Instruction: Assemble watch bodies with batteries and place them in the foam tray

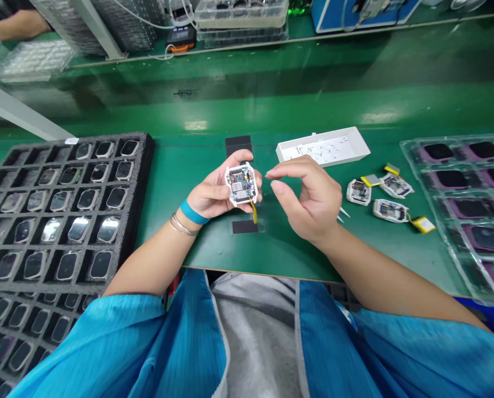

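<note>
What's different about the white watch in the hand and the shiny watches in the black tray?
The white watch shows its open insides with a circuit board, but the tray watches show dark, shiny glass. The white watch is held in the left hand, while the tray watches lie in separate cells of the black foam tray. A yellow battery hangs from the white watch, but none shows on the tray watches. All have rounded-square shapes.
</note>
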The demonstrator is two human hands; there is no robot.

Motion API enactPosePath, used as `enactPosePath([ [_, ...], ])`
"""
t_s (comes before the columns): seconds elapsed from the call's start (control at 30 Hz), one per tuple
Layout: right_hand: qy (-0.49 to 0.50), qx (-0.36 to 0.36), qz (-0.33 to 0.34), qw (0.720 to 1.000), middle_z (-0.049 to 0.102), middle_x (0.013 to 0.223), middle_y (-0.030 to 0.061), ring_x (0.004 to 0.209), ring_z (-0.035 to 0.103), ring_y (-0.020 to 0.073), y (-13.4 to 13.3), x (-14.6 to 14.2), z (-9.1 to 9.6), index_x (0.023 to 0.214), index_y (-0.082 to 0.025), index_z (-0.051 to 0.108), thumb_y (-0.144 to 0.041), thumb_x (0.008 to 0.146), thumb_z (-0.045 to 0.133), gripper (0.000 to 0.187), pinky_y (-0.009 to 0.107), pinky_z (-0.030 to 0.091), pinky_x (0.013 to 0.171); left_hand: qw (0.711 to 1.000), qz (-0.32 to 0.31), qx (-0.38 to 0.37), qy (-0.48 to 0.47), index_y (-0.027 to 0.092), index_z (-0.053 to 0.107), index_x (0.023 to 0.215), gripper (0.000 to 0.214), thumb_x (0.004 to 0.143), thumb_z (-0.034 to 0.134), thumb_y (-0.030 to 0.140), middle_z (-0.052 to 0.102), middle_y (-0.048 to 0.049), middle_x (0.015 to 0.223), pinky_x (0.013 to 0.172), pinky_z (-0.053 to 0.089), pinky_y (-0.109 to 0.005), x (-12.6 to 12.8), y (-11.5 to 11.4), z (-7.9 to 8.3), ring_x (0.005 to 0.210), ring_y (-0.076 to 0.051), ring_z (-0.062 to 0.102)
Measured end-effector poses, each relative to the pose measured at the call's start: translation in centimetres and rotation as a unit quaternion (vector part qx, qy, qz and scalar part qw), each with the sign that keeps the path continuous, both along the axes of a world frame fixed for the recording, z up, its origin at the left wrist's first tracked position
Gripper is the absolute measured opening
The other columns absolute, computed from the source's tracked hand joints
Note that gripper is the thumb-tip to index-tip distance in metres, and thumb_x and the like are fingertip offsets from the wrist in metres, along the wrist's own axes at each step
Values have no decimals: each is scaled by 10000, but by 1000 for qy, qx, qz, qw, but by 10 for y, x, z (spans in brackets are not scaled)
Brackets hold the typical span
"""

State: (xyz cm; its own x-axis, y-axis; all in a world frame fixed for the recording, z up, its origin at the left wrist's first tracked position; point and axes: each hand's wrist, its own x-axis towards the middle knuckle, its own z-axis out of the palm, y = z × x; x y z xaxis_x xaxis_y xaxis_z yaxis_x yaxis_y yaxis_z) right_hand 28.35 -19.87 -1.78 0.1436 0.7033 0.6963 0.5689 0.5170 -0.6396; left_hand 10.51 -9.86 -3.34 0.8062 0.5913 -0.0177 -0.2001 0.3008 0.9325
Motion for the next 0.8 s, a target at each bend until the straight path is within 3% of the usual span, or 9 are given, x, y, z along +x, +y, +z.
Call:
enactPosePath([
  [0.2,-4,20,32,999,691,876,60,837,657,244,1,0,1,926,-255,656,-516,935,628,262,461,534,823,1000,13,1,5,295,488,1316,923,535,887,581,642,-62,1010,775,669,-463,0,0,-1,1132,-381,697],
  [0.33,-31,13,47,998,665,839,47,810,630,245,3,0,-1,856,-255,590,-626,779,787,427,461,521,812,1000,15,-2,-1,316,513,1306,917,523,909,584,656,-46,1023,723,673,-400,0,1,1,1078,-345,721],
  [0.43,-60,-18,59,996,666,839,38,805,616,232,4,-1,-4,811,-251,550,-611,707,851,481,436,520,791,1000,5,-6,-6,325,518,1309,929,514,923,582,670,-48,1068,719,673,-368,0,1,1,1091,-332,718],
  [0.63,-55,-38,68,995,707,806,10,761,658,185,4,-1,-6,777,-229,607,-239,839,732,140,363,542,758,999,45,-19,-17,322,525,1291,830,586,911,528,676,-50,1113,697,662,-313,0,3,-1,1126,-320,714],
  [0.8,71,-80,80,991,735,844,11,792,709,184,0,4,4,846,-215,685,-200,828,741,61,344,591,779,996,56,-67,-23,299,541,1263,751,620,909,417,692,-22,1070,629,634,-228,1,1,6,1005,-259,754],
])
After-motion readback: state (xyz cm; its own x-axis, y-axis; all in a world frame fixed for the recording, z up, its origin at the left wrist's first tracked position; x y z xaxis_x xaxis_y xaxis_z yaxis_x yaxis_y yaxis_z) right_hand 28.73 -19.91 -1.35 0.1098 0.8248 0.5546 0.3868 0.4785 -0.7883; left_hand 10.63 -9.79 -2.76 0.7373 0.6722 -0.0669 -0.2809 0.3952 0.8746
